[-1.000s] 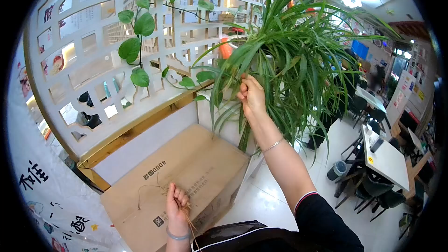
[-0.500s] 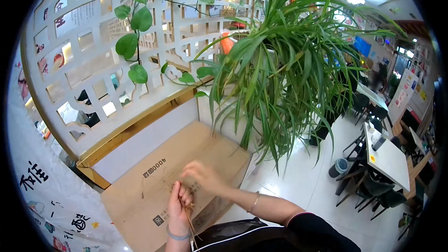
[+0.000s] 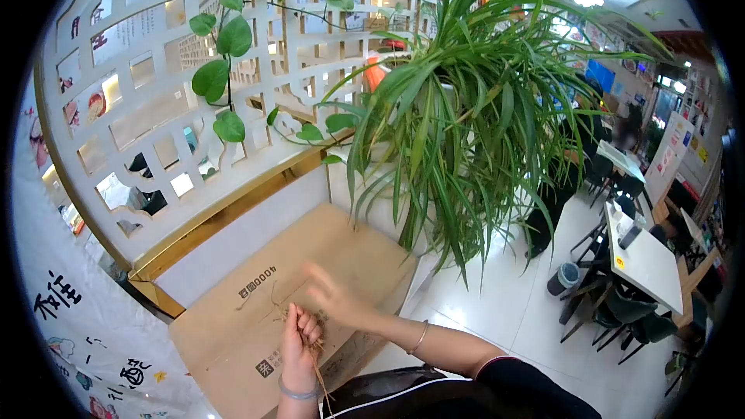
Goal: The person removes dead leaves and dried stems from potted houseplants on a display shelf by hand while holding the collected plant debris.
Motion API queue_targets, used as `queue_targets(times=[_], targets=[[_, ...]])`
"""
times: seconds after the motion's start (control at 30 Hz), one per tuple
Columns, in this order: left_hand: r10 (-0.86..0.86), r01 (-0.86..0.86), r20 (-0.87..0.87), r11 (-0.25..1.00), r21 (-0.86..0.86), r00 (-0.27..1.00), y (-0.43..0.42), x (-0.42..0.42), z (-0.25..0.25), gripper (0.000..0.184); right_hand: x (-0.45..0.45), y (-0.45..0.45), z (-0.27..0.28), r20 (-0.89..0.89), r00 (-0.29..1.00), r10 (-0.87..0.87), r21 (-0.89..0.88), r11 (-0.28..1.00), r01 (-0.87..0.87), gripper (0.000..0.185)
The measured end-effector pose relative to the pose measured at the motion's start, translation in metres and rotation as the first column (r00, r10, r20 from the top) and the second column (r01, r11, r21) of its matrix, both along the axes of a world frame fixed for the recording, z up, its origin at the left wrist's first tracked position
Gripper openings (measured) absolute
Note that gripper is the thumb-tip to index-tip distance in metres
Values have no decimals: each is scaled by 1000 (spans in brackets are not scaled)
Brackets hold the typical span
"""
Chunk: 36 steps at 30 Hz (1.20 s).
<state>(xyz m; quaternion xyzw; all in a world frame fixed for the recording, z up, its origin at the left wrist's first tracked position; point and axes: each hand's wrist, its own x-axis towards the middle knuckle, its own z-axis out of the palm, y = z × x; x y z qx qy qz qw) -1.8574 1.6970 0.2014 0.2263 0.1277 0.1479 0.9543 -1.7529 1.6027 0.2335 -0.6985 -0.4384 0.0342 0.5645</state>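
Observation:
My left hand [image 3: 301, 334] is closed around a small bunch of dry brown stalks [image 3: 320, 372]. Their long ends hang below the fist, and thin wispy ends [image 3: 273, 306] stick out above it. Just to the right and slightly above is my right hand [image 3: 337, 301], blurred by motion, its fingers looking stretched and apart with nothing visible in them. Both hands are over a flat brown cardboard box [image 3: 225, 334] with printed black characters. A grey band circles my left wrist, and a bracelet sits on the right one.
A large spider plant [image 3: 466, 109] spreads beyond the box, partly hiding a person in dark clothes [image 3: 547, 213]. A white lattice screen [image 3: 147, 147] with a trailing green vine [image 3: 231, 37] stands at the left. Right, on the tiled floor, are a white table [image 3: 648, 264], dark chairs and a bin [image 3: 563, 278].
My right hand has shifted slightly, and its fingers look more spread. More wispy ends show above my left fist, which stays in place. Behind the plant, the person in dark clothes has become more visible.

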Motion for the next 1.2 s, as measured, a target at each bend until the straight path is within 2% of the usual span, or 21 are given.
queue_targets(times=[0.03, 0.1, 0.17, 0.23, 0.37, 0.47, 0.57, 0.6, 0.7, 0.8, 0.9, 1.0, 1.2], targets=[[0, 0, 26, 1000, -4, 1000, 1, 0, -2, 24, 20, 6, -4, 21, 994, -109, 209, 973, 102, 47], [2, 0, 49, 999, -41, 999, 0, -2, -6, 24, 56, -6, 30, -127, 969, -213, 457, 854, 248, 54], [23, -16, 63, 994, -108, 998, 1, -2, -7, 23, 72, -21, 69, -407, 883, -234, 438, 799, 413, 53], [24, -16, 62, 993, -117, 998, 3, -3, -8, 23, 96, -30, 70, -357, 886, -296, 479, 756, 445, 52], [46, -44, 16, 994, -101, 999, 1, -3, -3, 24, 110, -40, 83, -365, 870, -331, 526, 698, 486, 51], [24, -17, 66, 995, -97, 998, 3, -2, -7, 24, 120, -42, 88, -385, 852, -356, 524, 675, 519, 50], [10, -6, 38, 993, -116, 999, 4, -2, -6, 24, 130, -45, 94, -420, 853, -310, 531, 679, 508, 52], [9, -4, 51, 994, -111, 999, 4, -1, -7, 24, 132, -41, 99, -488, 812, -319, 529, 632, 566, 41], [8, -2, 61, 995, -100, 998, 4, -1, -9, 24, 144, -45, 113, -565, 773, -288, 480, 647, 592, 23], [23, -19, 42, 995, -98, 999, 3, -1, -9, 24, 155, -44, 111, -679, 722, -135, 543, 569, 618, 11], [25, -22, 38, 996, -85, 999, 3, -1, -8, 23, 157, -46, 110, -664, 746, -49, 586, 587, 559, 12], [25, -21, 44, 997, -77, 999, 2, -1, -8, 23, 154, -46, 118, -734, 677, -58, 535, 564, 628, 14], [15, -12, 42, 998, -69, 999, 4, 0, -8, 24, 171, -43, 118, -744, 629, 225, 656, 427, 623, 14]])
